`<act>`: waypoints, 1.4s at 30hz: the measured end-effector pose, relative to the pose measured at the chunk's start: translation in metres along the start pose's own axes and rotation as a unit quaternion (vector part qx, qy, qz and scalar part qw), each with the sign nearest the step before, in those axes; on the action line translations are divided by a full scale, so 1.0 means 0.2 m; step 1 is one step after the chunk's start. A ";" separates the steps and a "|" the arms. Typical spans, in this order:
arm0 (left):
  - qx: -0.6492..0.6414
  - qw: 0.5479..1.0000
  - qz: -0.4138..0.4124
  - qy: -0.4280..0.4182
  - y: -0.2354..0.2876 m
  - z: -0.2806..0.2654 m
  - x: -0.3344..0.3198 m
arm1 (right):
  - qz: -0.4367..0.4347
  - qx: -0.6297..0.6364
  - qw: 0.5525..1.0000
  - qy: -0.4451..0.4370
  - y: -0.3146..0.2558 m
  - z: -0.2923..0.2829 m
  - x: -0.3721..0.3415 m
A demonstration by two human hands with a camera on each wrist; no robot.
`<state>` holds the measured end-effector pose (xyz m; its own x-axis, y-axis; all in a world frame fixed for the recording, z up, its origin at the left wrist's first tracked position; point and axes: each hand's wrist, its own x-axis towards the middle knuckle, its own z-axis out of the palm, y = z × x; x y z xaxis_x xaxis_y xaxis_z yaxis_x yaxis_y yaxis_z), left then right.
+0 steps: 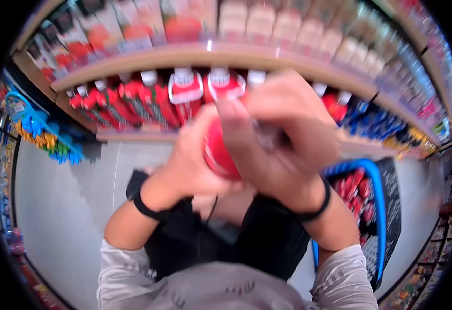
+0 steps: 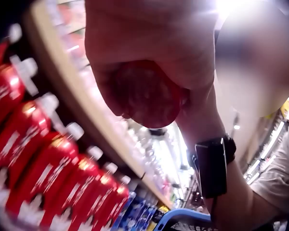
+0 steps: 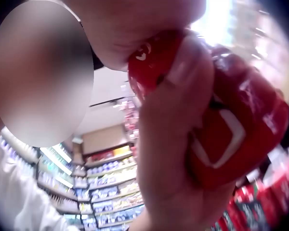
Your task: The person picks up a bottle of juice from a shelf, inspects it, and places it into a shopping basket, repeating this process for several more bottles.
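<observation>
A glossy red bottle (image 1: 220, 150) is held between both hands in front of the body. My left hand (image 1: 192, 155) grips its body from the left side; its thumb lies across the red surface in the right wrist view. A white-outlined label shows on the bottle (image 3: 226, 163) there, along with a small white mark. My right hand (image 1: 288, 139), blurred, curls over the bottle from the right, its thumb across the red surface. The left wrist view shows one round end of the bottle (image 2: 151, 98) below the left hand (image 2: 154, 38). The cap is hidden.
Similar red bottles (image 1: 148, 95) with white caps line the lower shelf, blue packs (image 1: 371, 119) to their right. Cartons (image 1: 184, 20) fill the shelf above. A blue-rimmed basket (image 1: 378, 206) holding red packages stands on the floor by the right arm. Blue and yellow packs (image 1: 40, 126) hang at left.
</observation>
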<state>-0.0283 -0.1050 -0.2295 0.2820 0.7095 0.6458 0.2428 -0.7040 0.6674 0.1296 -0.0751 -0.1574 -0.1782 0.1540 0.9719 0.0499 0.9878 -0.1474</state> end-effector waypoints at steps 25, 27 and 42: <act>-0.550 0.680 -0.441 0.201 -0.64 0.27 -0.45 | 0.495 0.114 0.847 -0.156 0.30 0.28 -1.10; -0.552 0.669 -0.453 0.207 -0.64 0.26 -0.48 | 0.514 0.142 0.833 -0.151 0.25 0.30 -1.10; -0.547 0.605 -0.534 0.221 -0.59 0.23 -0.49 | 0.663 0.302 0.684 -0.038 0.14 0.30 -1.12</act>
<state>-0.0427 -0.0933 -0.3884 0.1711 0.8511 -0.4964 -0.7612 0.4340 0.4818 0.1114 -0.0816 -0.3911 -0.4217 0.9013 -0.0987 -0.1947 -0.1963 -0.9610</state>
